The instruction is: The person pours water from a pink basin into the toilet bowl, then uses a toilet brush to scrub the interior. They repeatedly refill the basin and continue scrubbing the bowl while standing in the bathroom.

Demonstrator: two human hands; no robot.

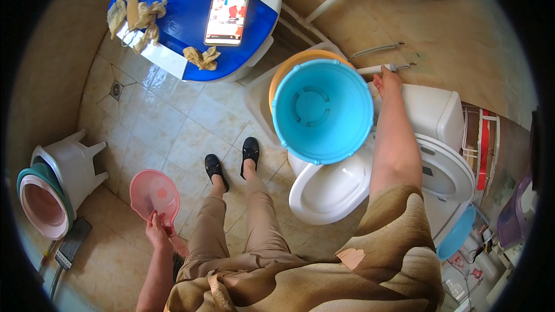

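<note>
My left hand point(158, 229) grips a pink plastic water dipper point(155, 193) where its handle meets the bowl, at the lower left. The dipper is see-through, and a dark patch shows through its bowl. My right hand point(388, 81) reaches out to the upper right, its fingers at a white pipe point(373, 69) close to the wall; whether they grip it or only touch it, I cannot tell. Beside that arm stands a light blue plastic bucket point(321, 108) that looks empty, over an orange basin point(286, 67) and a larger pale tub point(260, 99).
A white toilet point(299, 190) with raised lid point(451, 173) is right of my legs. A blue-topped washing machine point(182, 13) holds a phone point(227, 13), a brush point(132, 0) and crumpled gloves point(149, 15). An overturned white stool point(73, 169) and basins point(45, 203) lie left, near a floor drain point(115, 90).
</note>
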